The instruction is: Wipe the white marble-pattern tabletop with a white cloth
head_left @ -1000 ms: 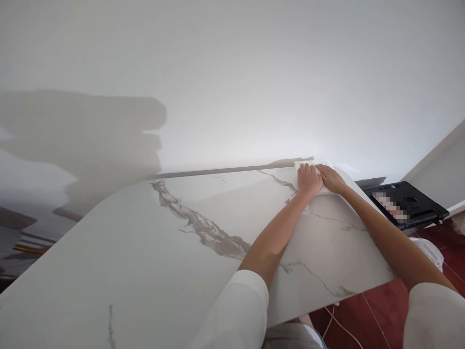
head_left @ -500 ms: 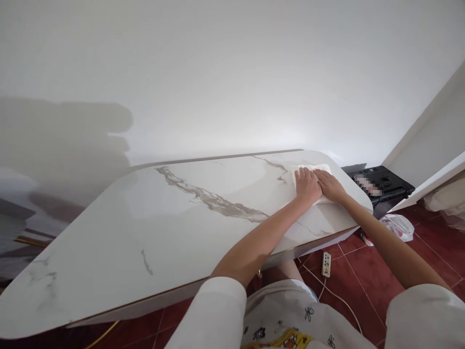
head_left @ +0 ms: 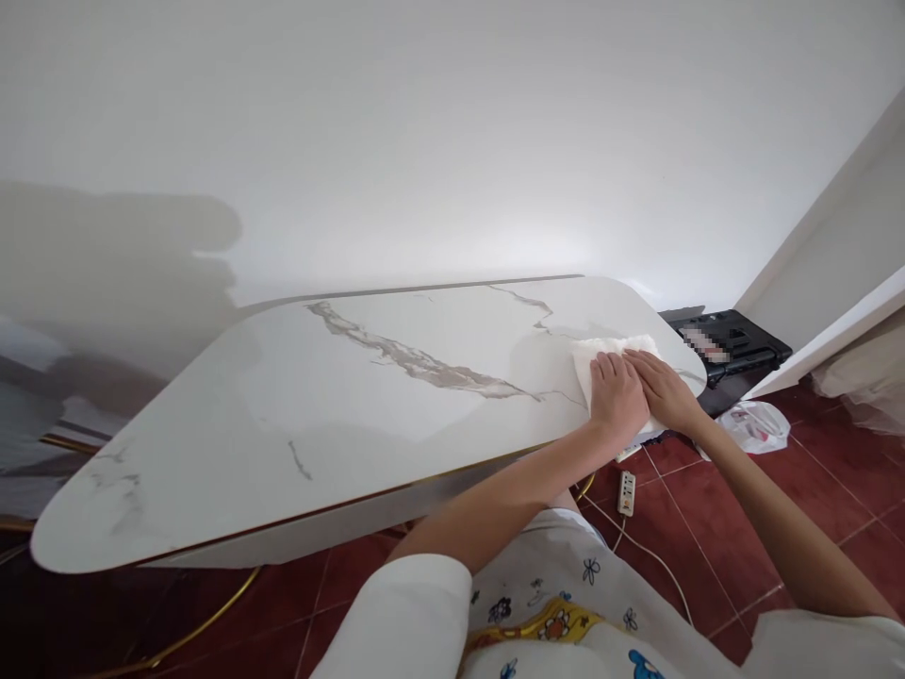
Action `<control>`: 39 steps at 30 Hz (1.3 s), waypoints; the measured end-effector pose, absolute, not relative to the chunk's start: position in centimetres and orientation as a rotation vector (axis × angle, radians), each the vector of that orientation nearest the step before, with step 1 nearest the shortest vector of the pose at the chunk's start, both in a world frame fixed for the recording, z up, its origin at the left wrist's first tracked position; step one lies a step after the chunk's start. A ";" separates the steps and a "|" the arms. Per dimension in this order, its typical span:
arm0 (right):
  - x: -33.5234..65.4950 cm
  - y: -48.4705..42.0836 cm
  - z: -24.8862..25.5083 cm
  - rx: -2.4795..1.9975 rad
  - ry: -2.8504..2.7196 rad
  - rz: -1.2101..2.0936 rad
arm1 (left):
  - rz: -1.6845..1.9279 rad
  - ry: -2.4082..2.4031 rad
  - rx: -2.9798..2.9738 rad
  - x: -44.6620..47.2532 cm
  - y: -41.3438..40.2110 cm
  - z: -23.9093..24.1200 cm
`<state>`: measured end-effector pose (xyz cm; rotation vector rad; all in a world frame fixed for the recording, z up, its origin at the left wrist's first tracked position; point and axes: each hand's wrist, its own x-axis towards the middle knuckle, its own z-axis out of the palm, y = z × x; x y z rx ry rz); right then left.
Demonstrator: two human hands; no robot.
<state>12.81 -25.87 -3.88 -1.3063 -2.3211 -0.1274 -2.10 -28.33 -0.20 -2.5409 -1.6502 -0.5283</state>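
A white cloth [head_left: 585,363] lies folded at the right end of a white marble-patterned tabletop [head_left: 396,424], close to its front edge. My left hand [head_left: 618,396] presses on the cloth with its fingers bent over it. Beside it, touching, my right hand [head_left: 665,389] grips the cloth's right part, fingers together and pointing up and left. Much of the cloth is hidden beneath both hands.
Behind the tabletop rises a white wall [head_left: 424,141]. A black case [head_left: 742,344] stands past the right end. On the red tiled floor [head_left: 707,528] are a white plastic bag [head_left: 753,426] and a power strip [head_left: 626,492] with its cable.
Both hands have drawn the cloth toward me, from further in on the tabletop to near its front edge. The camera view has shifted slightly.
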 end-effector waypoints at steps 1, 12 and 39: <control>13.1 -26.3 -3.8 -1.304 -2.312 -0.121 | -0.543 -1.648 -2.524 -1.7 -28.8 -0.3; 18.1 -25.8 -3.2 -1.407 -2.235 -0.034 | -0.625 -1.619 -2.641 3.4 -27.5 -0.1; 15.2 -4.8 -3.2 -1.481 -2.309 0.089 | -0.722 -1.770 -2.669 -0.3 -8.7 0.0</control>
